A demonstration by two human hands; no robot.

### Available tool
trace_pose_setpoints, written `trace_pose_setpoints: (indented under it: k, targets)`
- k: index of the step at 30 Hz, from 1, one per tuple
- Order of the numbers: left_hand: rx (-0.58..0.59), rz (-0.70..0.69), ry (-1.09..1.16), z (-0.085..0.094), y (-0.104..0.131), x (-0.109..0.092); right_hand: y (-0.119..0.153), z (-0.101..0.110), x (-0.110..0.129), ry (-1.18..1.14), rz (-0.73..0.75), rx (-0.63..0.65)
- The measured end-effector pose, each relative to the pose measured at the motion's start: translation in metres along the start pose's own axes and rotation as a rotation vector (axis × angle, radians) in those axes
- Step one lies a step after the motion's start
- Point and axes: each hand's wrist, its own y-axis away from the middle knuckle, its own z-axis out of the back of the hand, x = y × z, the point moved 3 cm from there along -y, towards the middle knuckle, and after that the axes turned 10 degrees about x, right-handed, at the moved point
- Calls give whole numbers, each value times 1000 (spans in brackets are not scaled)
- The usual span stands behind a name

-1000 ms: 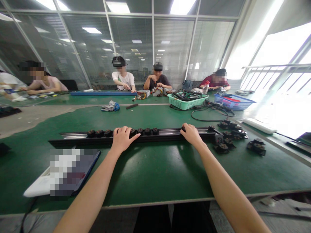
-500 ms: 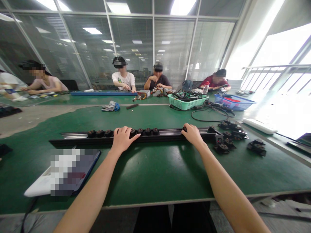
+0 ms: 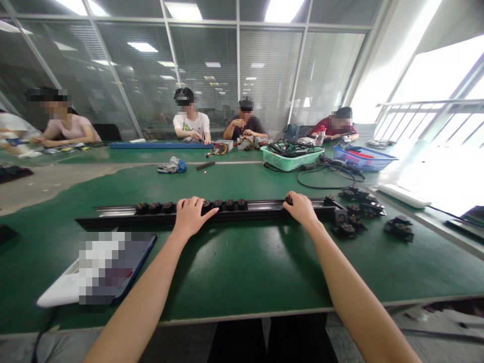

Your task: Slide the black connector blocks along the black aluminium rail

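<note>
A long black rail [image 3: 260, 215] lies across the green table, with several round black pieces [image 3: 229, 204] standing in its channel. My left hand [image 3: 191, 216] rests over the middle-left of the rail, thumb stretched to the right and fingers curled over the far edge, covering part of the row. Near the rail's right end, my right hand [image 3: 300, 207] has its fingers closed round a small black piece [image 3: 289, 199], mostly hidden by them. Several loose black pieces with flat plates [image 3: 345, 229] lie beyond the rail's right end.
A phone [image 3: 130, 267] and a white device [image 3: 60, 290] lie at the front left. Farther back are a crumpled cloth [image 3: 173, 165], a green basket of cables [image 3: 293, 160] and a blue basket [image 3: 365, 160]. Several people sit across the table. A white bar [image 3: 404, 196] lies at right.
Both hands stay almost where they were on the rail. The person at the far left has shifted slightly to the left.
</note>
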Motion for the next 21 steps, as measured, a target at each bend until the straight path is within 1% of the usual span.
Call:
trace_pose_setpoints:
  k: [6,21]
  targets:
    - [3,0,5,0,0,0,1,1,-1,-2,-2,-6]
    - [21,4,21,4,1,-2,3,4,-1,33,-64,38]
